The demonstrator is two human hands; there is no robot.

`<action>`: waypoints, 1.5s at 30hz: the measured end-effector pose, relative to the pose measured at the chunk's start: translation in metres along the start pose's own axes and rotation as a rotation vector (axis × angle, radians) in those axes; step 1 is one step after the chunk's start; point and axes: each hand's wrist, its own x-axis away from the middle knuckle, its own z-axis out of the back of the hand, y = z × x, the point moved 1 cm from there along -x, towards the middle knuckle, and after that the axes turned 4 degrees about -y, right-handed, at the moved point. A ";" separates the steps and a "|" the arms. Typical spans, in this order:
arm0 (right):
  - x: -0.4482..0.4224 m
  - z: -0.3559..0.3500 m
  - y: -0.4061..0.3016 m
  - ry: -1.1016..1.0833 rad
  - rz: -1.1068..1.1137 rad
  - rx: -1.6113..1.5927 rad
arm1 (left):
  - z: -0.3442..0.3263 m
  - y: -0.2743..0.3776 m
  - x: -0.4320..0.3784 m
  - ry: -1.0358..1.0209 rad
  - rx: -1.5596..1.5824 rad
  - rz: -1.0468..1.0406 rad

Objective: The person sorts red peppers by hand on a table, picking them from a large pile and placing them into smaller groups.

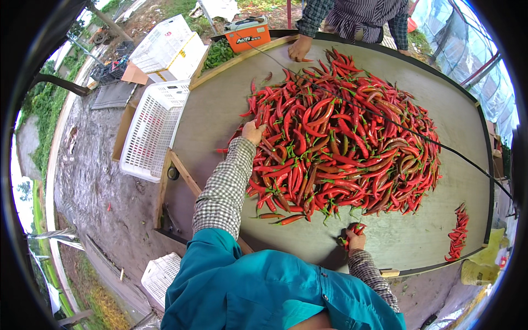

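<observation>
A broad heap of red chili peppers (346,140), some of them brownish or greenish with green stems, lies on a grey tabletop (429,231). At the heap's left edge is my left hand (253,132), touching the peppers there; whether its fingers grip one cannot be told. Near the table's front edge, just below the heap, my right hand (355,240) is closed around a few red peppers (357,228). A small, narrow pile of red peppers (457,234) lies apart at the right end of the table.
Across the table, a co-worker's hand (300,48) rests by a pepper. A white perforated plastic crate (154,130) tilts against the left edge, beside wooden strips (184,171). Behind stand an orange battery box (247,35) and green peppers (218,54). A black cable (406,128) crosses over the heap.
</observation>
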 end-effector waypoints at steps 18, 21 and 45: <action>-0.002 0.001 0.001 -0.060 0.007 -0.059 | -0.081 -0.003 0.192 -0.558 1.298 0.205; 0.000 -0.001 0.000 -0.068 0.001 -0.056 | -0.092 -0.005 0.204 -0.493 1.387 0.269; -0.004 0.004 0.008 0.012 -0.001 -0.041 | -0.015 0.055 0.000 -0.297 1.200 0.041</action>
